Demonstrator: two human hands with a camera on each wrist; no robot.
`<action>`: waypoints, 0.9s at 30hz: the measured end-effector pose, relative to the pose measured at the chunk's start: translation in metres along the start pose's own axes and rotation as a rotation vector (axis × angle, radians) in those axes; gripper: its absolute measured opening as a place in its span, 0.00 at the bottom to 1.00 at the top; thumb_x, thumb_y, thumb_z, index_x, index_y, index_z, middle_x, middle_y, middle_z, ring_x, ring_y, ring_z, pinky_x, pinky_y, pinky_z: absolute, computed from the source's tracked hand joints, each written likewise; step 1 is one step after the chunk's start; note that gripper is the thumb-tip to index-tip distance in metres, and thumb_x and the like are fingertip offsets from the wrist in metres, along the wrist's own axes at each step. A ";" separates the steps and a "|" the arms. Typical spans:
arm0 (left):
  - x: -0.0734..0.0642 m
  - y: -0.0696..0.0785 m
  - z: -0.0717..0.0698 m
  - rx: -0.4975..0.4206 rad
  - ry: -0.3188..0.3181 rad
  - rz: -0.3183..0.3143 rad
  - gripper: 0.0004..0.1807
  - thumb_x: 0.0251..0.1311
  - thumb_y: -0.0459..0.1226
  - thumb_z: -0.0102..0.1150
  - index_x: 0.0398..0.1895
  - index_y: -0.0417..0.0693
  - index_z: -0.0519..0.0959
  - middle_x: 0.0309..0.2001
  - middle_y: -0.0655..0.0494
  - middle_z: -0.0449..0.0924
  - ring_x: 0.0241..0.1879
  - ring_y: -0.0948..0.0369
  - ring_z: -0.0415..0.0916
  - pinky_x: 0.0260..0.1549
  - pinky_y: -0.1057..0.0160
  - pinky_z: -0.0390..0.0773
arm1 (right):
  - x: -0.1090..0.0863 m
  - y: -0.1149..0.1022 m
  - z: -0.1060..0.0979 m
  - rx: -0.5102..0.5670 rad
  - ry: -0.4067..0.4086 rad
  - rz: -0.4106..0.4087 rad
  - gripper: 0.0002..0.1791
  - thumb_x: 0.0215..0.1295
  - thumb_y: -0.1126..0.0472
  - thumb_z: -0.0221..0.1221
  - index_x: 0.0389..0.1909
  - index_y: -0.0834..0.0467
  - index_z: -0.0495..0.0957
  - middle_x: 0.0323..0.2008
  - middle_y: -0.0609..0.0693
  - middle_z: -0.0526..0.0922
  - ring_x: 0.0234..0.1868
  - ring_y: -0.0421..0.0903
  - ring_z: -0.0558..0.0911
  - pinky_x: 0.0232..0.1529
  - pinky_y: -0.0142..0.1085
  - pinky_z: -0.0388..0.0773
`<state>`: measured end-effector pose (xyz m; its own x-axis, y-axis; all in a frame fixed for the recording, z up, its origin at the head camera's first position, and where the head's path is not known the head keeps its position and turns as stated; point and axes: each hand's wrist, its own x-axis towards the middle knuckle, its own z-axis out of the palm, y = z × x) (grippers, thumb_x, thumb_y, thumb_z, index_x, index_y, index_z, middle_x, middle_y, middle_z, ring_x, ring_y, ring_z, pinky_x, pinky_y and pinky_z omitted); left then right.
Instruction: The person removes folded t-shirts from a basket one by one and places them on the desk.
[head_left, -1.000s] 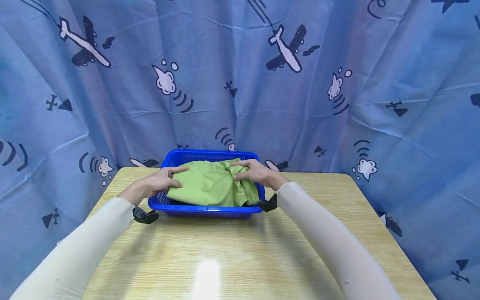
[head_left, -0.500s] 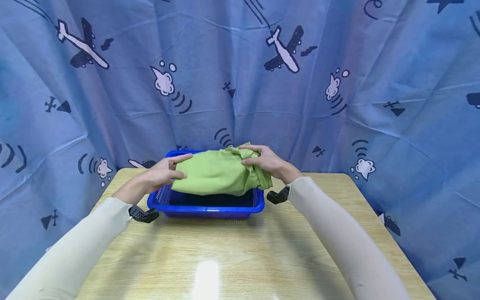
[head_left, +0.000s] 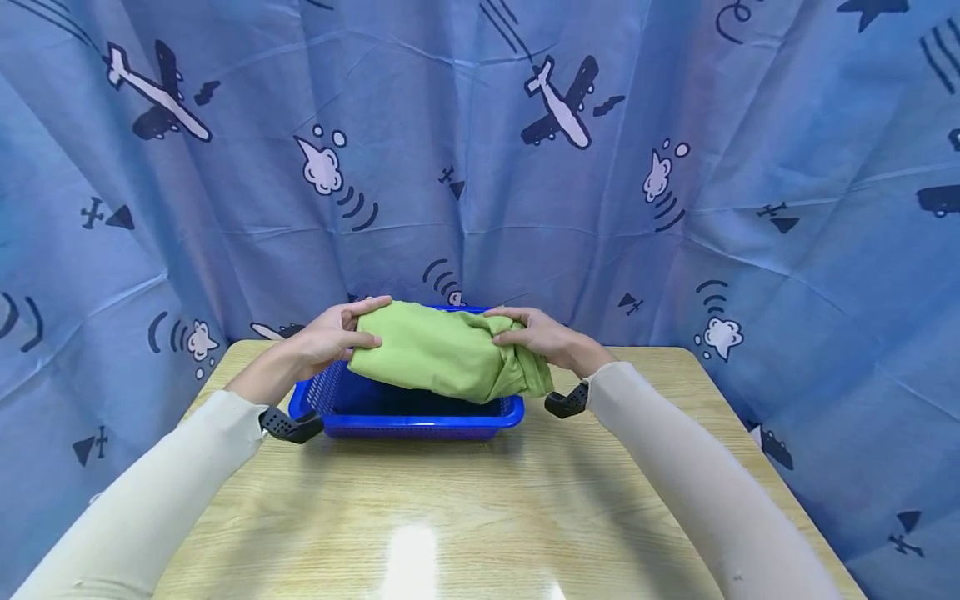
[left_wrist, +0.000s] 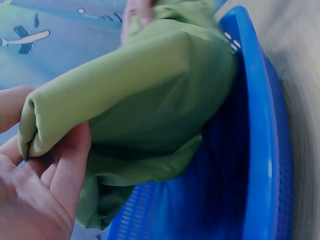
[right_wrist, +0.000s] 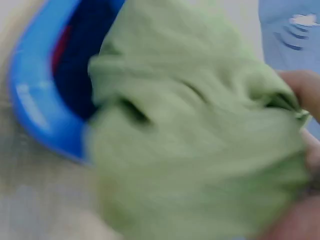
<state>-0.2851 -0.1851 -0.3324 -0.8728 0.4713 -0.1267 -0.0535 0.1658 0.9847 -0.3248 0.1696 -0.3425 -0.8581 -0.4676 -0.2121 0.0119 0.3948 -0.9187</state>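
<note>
A folded light green cloth (head_left: 442,350) hangs above the blue plastic basket (head_left: 423,422), overlapping its back and right parts in the head view. My left hand (head_left: 324,337) grips the cloth's left end, thumb on the near face; in the left wrist view the fingers (left_wrist: 70,170) curl under its folded layers. At the bunched right end, my right hand (head_left: 543,340) pinches the fabric, and loose folds droop below it. The right wrist view is blurred, with the cloth (right_wrist: 195,140) filling most of it. Dark blue fabric (right_wrist: 82,65) lies inside the basket.
The basket stands toward the back of a light wood-grain table (head_left: 360,500). Behind it hangs a blue curtain (head_left: 420,150) printed with airplanes. A small red patch (right_wrist: 61,50) shows inside the basket in the right wrist view.
Both hands have lifted the green cloth out of the basket and shifted it slightly right. The dark inside of the basket has come into view beneath it.
</note>
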 end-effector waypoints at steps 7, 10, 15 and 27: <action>-0.005 -0.021 -0.018 0.063 -0.019 -0.064 0.44 0.68 0.28 0.54 0.83 0.55 0.48 0.76 0.38 0.60 0.48 0.67 0.82 0.44 0.62 0.84 | 0.016 0.015 0.045 -0.186 -0.152 0.158 0.34 0.75 0.61 0.50 0.79 0.43 0.56 0.82 0.53 0.44 0.76 0.54 0.61 0.70 0.49 0.68; -0.007 -0.028 -0.026 0.079 -0.008 -0.086 0.44 0.68 0.28 0.54 0.83 0.55 0.47 0.77 0.38 0.58 0.47 0.67 0.82 0.43 0.63 0.84 | 0.025 0.012 0.060 -0.243 -0.187 0.201 0.36 0.76 0.58 0.51 0.81 0.40 0.50 0.83 0.51 0.39 0.82 0.54 0.47 0.78 0.54 0.55; -0.007 -0.036 -0.030 0.073 -0.014 -0.092 0.44 0.68 0.28 0.54 0.83 0.54 0.46 0.76 0.37 0.60 0.48 0.68 0.81 0.45 0.63 0.84 | 0.035 0.010 0.075 -0.251 -0.260 0.233 0.45 0.72 0.51 0.59 0.82 0.39 0.44 0.83 0.51 0.37 0.83 0.55 0.40 0.80 0.57 0.47; -0.008 -0.045 -0.027 0.102 0.009 -0.111 0.44 0.66 0.27 0.54 0.82 0.52 0.48 0.69 0.37 0.69 0.42 0.66 0.82 0.37 0.66 0.81 | 0.046 0.014 0.093 -0.092 -0.138 0.274 0.57 0.65 0.60 0.66 0.83 0.43 0.36 0.83 0.54 0.33 0.83 0.56 0.39 0.81 0.56 0.44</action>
<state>-0.2885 -0.2201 -0.3721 -0.8684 0.4377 -0.2331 -0.1011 0.3039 0.9473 -0.3164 0.0805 -0.3959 -0.7515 -0.4344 -0.4966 0.1813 0.5877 -0.7885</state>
